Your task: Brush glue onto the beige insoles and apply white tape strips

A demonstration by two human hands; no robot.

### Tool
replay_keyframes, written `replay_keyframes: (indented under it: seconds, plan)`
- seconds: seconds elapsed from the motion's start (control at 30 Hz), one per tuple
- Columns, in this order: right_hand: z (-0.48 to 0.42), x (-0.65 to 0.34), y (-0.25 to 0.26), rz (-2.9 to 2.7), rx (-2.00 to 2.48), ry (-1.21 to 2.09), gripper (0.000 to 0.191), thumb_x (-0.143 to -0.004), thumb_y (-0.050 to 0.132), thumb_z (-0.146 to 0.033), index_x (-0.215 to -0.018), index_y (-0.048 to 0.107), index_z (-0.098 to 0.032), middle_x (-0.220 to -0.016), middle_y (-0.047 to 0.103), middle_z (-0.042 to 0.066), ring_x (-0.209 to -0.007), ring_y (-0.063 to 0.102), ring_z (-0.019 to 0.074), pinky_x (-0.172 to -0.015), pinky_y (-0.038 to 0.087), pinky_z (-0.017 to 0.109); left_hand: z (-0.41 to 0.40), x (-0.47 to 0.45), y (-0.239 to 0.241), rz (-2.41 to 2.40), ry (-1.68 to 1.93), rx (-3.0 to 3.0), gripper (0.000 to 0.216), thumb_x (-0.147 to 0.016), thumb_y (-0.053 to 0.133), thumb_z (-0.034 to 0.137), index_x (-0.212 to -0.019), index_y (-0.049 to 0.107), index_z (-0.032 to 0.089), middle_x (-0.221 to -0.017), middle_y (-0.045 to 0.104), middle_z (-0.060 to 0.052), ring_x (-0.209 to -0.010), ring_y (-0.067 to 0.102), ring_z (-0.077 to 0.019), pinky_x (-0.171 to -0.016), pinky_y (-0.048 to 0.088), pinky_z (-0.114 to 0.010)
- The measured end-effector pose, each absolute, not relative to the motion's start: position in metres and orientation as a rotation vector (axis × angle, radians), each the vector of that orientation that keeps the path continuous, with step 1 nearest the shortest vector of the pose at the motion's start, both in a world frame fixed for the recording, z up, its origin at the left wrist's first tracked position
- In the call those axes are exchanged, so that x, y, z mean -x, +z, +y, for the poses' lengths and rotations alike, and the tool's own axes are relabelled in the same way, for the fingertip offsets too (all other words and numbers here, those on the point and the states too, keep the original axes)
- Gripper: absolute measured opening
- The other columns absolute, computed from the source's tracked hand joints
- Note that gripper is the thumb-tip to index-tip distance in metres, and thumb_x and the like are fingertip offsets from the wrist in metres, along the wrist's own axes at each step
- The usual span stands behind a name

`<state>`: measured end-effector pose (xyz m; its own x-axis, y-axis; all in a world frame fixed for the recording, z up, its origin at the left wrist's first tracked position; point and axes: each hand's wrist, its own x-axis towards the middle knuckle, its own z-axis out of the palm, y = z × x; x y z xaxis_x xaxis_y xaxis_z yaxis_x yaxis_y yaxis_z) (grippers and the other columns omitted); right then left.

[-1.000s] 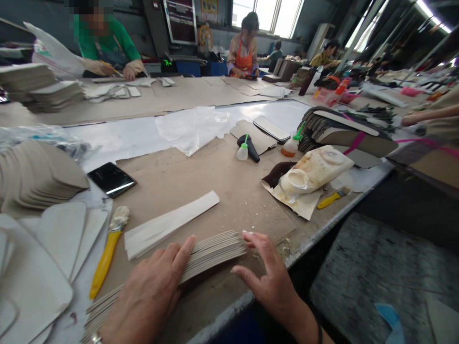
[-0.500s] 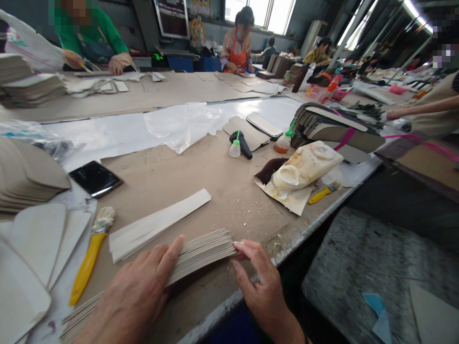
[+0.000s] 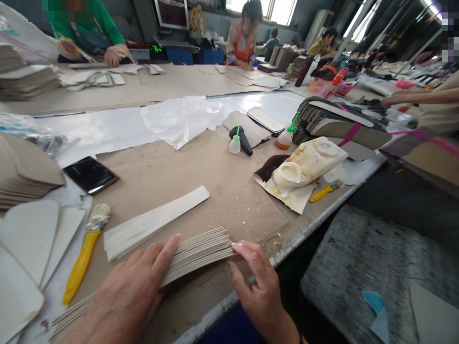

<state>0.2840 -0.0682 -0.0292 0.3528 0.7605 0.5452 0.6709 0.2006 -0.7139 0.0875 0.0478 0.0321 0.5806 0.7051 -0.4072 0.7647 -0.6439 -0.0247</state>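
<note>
A fanned stack of thin cardboard strips [image 3: 201, 251] lies along the near edge of the table. My left hand [image 3: 125, 296] rests flat on top of the stack, fingers stretched out. My right hand [image 3: 256, 282] touches the stack's right end with its fingertips, fingers bent and pinched at the edge. A single pale strip [image 3: 154, 222] lies just beyond the stack. A yellow-handled brush [image 3: 84, 255] lies to the left.
A black phone [image 3: 89, 174], piles of pale cut shapes [image 3: 25, 167], small glue bottles [image 3: 234, 143], a stained white jug [image 3: 308, 165], another yellow brush [image 3: 324, 191] and a bundle of dark soles [image 3: 337, 124] sit around. Other people work at the far side and right.
The view has shifted slightly. My right hand's fingers have curled in from open to pinch the stack's right end. My left hand stays flat on the stack.
</note>
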Motion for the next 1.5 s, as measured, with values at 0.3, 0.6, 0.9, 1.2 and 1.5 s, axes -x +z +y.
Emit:
replay_keyframes:
  seconds: [0.3, 0.6, 0.9, 1.2, 1.5]
  plan:
    - [-0.064, -0.284, -0.029, -1.357, 1.494, 0.108, 0.032, -0.089, 0.057, -0.007, -0.118, 0.058, -0.019, -0.104, 0.062, 0.008, -0.096, 0.063, 0.0169, -0.087, 0.055, 0.028, 0.049, -0.08, 0.02, 1.227, -0.447, -2.703, 0.069, -0.081, 0.04, 0.006, -0.148, 0.033, 0.019, -0.136, 0.056, -0.013, -0.118, 0.057, -0.028, -0.102, 0.047, -0.046]
    - [-0.061, -0.284, -0.023, -1.335, 1.484, 0.129, 0.031, -0.087, 0.058, -0.006, -0.114, 0.057, -0.02, -0.101, 0.06, 0.006, -0.086, 0.063, 0.0154, -0.077, 0.054, 0.026, 0.047, -0.072, 0.009, 1.187, -0.249, -2.81, 0.066, -0.082, 0.037, 0.007, -0.146, 0.036, 0.022, -0.128, 0.061, -0.012, -0.11, 0.061, -0.0283, -0.093, 0.052, -0.045]
    - [-0.059, -0.28, -0.025, -1.282, 1.498, 0.197, 0.03, -0.083, 0.058, -0.004, -0.108, 0.055, -0.021, -0.099, 0.057, 0.004, -0.072, 0.058, 0.0109, -0.069, 0.054, 0.023, 0.045, -0.068, 0.003, 1.181, -0.213, -2.824, 0.072, -0.079, 0.037, 0.006, -0.148, 0.031, 0.025, -0.127, 0.06, -0.01, -0.109, 0.061, -0.0281, -0.088, 0.053, -0.043]
    - [-0.061, -0.27, -0.034, -1.23, 1.506, 0.179, 0.032, -0.083, 0.055, -0.003, -0.108, 0.052, -0.023, -0.102, 0.059, 0.005, -0.085, 0.06, 0.0148, -0.067, 0.054, 0.023, 0.049, -0.068, -0.004, 1.212, -0.221, -2.781, 0.079, -0.076, 0.038, 0.005, -0.15, 0.024, 0.028, -0.13, 0.058, -0.009, -0.113, 0.058, -0.0275, -0.095, 0.049, -0.045]
    - [-0.069, -0.261, -0.03, -1.154, 1.578, 0.248, 0.033, -0.077, 0.059, -0.01, -0.106, 0.049, -0.022, -0.1, 0.058, 0.006, -0.08, 0.059, 0.0166, -0.069, 0.055, 0.028, 0.05, -0.06, -0.003, 1.175, -0.124, -2.725, 0.082, -0.078, 0.036, 0.005, -0.151, 0.014, 0.033, -0.134, 0.055, -0.005, -0.12, 0.054, -0.0252, -0.104, 0.041, -0.043]
